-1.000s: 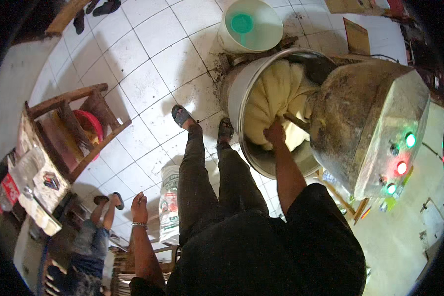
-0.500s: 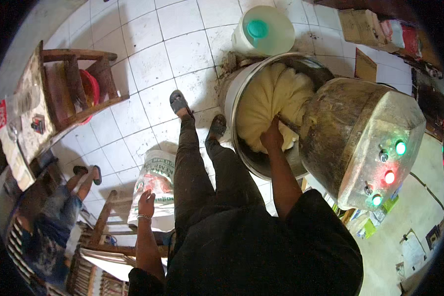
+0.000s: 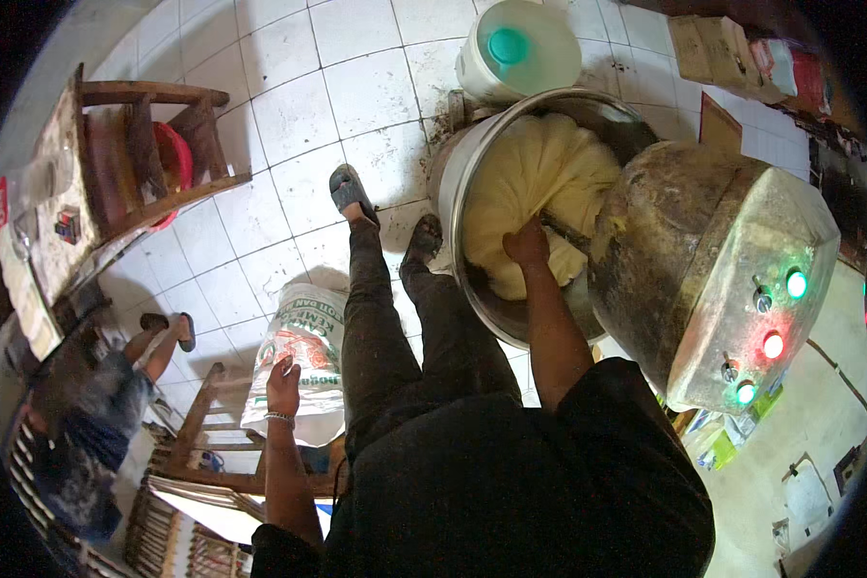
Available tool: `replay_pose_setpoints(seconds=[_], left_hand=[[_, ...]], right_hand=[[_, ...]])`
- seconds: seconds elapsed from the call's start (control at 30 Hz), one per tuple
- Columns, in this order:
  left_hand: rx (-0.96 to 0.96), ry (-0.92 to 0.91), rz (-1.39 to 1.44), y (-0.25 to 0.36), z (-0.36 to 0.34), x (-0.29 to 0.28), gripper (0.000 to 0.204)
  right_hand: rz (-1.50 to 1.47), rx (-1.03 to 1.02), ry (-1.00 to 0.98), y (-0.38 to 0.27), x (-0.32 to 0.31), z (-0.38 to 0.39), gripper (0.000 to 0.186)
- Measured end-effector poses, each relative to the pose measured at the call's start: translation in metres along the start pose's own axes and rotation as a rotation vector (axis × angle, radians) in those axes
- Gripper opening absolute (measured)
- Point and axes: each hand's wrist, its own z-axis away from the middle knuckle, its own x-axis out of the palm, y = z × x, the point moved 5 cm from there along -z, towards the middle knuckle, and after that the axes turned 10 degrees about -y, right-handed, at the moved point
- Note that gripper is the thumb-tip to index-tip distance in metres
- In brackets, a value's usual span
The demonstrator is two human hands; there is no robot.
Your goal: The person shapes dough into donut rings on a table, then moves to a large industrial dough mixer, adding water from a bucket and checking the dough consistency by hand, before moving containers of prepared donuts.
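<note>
A big mass of pale dough (image 3: 535, 178) lies in folds inside the steel bowl (image 3: 464, 231) of a mixer. My right hand (image 3: 527, 243) reaches over the bowl's near rim. Its fingers are closed against the dough, beside the dark mixer arm (image 3: 566, 229), and the fingertips are partly hidden. The worn metal mixer head (image 3: 684, 260) covers the bowl's right side. On the left, my left hand (image 3: 282, 387), with a bracelet at the wrist, hangs over a printed white sack (image 3: 303, 323). Its fingers are curled, and something small and pale shows at the fingertips.
Behind the bowl stands a white bucket (image 3: 472, 67) with a green scoop (image 3: 508, 45) in it. A wooden table (image 3: 154, 197) is at the left, with a red basin (image 3: 175, 159) beneath. Another person (image 3: 96, 414) is at the lower left. Cardboard boxes (image 3: 708, 53) line the far right.
My right hand has shifted slightly left and its pointing finger has drawn in. The dough and mixer arm have turned a little. My left hand has barely moved.
</note>
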Motion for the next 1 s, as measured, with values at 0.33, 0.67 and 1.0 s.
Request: replay_pose_setpoints(seconds=[0.33,0.67,1.0], left_hand=[[0.020,0.044,0.000,-0.024,0.026,-0.006,0.044],[0.160,0.042,-0.079,-0.116,0.049,0.027,0.045],[-0.131,-0.125,-0.160,-0.087,0.018,0.020,0.046]], right_hand=[[0.158,-0.112,0.094,-0.026,-0.007,0.043,0.083],[0.144,-0.772,0.127,-0.101,-0.019,0.116,0.034],[0.419,-0.315,-0.012,-0.167,0.029,-0.130,0.044]])
